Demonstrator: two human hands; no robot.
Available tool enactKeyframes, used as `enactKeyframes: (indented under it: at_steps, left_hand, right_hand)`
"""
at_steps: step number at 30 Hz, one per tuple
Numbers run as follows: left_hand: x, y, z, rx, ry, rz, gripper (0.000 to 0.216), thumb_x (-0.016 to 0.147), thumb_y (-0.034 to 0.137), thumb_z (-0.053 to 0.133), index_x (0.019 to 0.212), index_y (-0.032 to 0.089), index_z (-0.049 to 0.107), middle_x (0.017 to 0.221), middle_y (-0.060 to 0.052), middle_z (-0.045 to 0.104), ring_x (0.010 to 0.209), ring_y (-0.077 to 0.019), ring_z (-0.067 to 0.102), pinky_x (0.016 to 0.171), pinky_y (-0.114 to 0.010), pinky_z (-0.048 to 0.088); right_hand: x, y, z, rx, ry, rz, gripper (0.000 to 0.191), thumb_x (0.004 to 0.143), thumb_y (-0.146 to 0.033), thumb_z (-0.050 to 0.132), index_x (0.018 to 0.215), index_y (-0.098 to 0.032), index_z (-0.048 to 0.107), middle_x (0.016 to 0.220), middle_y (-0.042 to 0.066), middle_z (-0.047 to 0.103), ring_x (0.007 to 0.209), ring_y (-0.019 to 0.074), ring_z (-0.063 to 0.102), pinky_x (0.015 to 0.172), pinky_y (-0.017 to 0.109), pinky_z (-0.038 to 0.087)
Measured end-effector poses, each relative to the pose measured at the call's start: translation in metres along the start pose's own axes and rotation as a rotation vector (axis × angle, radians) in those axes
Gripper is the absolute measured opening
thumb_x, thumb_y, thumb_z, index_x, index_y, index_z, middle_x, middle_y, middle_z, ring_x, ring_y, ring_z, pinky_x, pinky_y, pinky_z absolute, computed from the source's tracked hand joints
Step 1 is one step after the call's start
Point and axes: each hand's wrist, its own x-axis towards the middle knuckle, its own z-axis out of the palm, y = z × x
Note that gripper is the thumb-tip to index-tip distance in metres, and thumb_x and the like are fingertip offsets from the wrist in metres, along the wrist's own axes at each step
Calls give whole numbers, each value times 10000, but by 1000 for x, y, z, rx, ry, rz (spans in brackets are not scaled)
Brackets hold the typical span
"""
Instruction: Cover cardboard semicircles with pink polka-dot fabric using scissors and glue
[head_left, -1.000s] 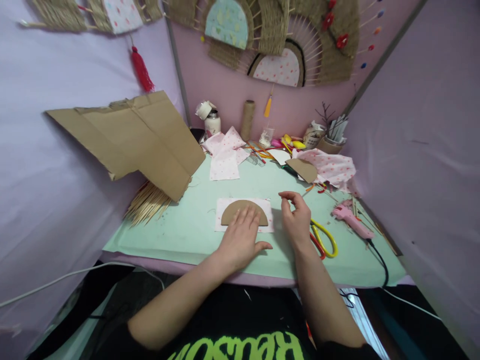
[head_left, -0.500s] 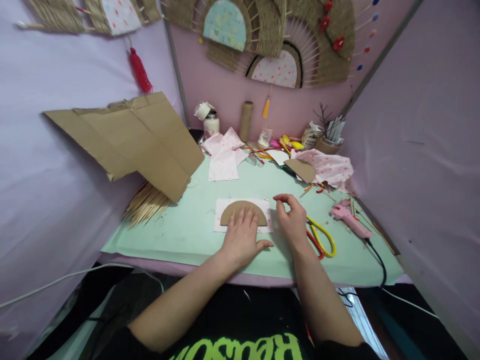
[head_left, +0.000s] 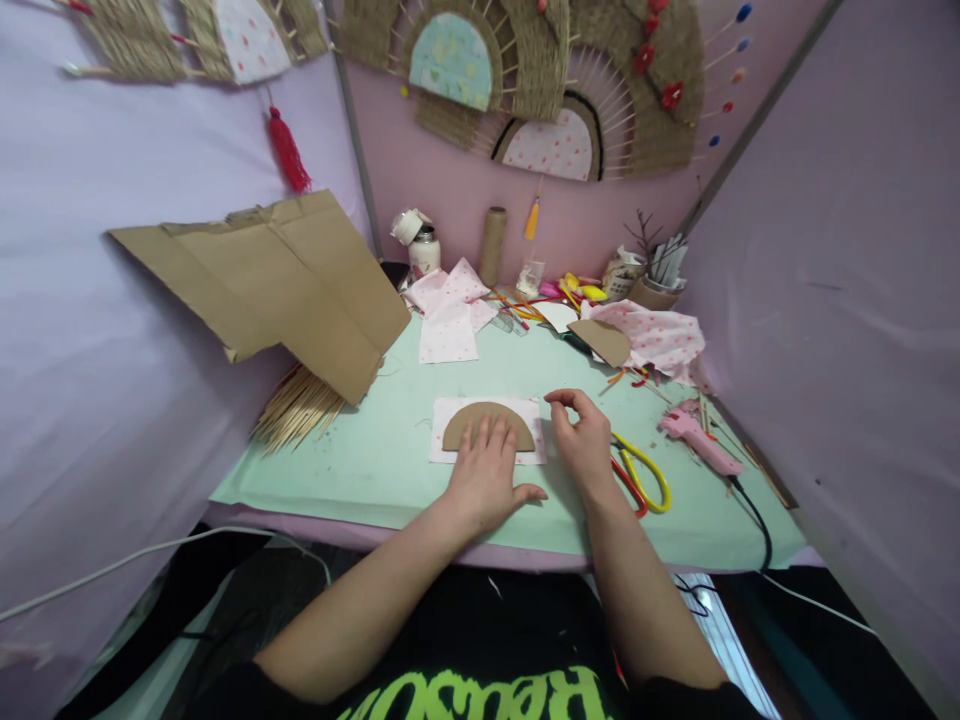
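Since 1 second ago, the right hand [head_left: 581,440] has shifted slightly left, toward the pink-spotted cloth rectangle [head_left: 444,410], while the left hand [head_left: 486,468] stays on the brown half-disc [head_left: 454,436]. Smooth mint-green covering spreads over the table [head_left: 345,490], and at its left a big, creased cardboard sheet [head_left: 300,280] stands tilted, matte and ragged along its top. Coarse twine and thin sticks make up the woven hangings [head_left: 536,60] on the pink back wall. Both forearms reach in from the near edge: the left hand lies palm down, fingers extended and slightly apart, thumb out to the right; the right hand has its thumb and forefinger drawn close together, and I cannot tell whether they pinch anything. Beneath the left fingers, the cloth lies flat near the table's front, its long side running left to right. On it rests the half-disc, stiff and cardboard-like, its long axis also left to right, straight edge toward the person and arc pointing away. Farther right is a glossy pink glue gun [head_left: 701,440]; scissors [head_left: 643,475] with red and yellow looped handles lie beside the right wrist.
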Motion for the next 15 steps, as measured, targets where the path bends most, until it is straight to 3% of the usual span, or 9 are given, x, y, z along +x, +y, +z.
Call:
enactKeyframes:
  at_steps: [8, 15]
  left_hand:
    - [-1, 0, 2, 18, -11, -12, 948, 764, 742, 379, 1416, 58, 313, 1504, -194, 250, 1396, -369, 151, 1125, -536, 100]
    - [-1, -1, 6, 19, 28, -10, 935, 773, 732, 377, 1433, 78, 281, 1513, -170, 241, 1403, -346, 143, 1130, -523, 87]
  right_hand:
    - [0, 6, 3, 4, -40, 3, 192, 799, -226, 463, 853, -185, 643, 839, 45, 684, 792, 194, 616, 766, 329, 459]
    - [-2, 9, 9, -48, -242, -144, 241, 825, -248, 477, 975, -192, 657, 987, 82, 687, 950, 227, 611, 886, 392, 454]
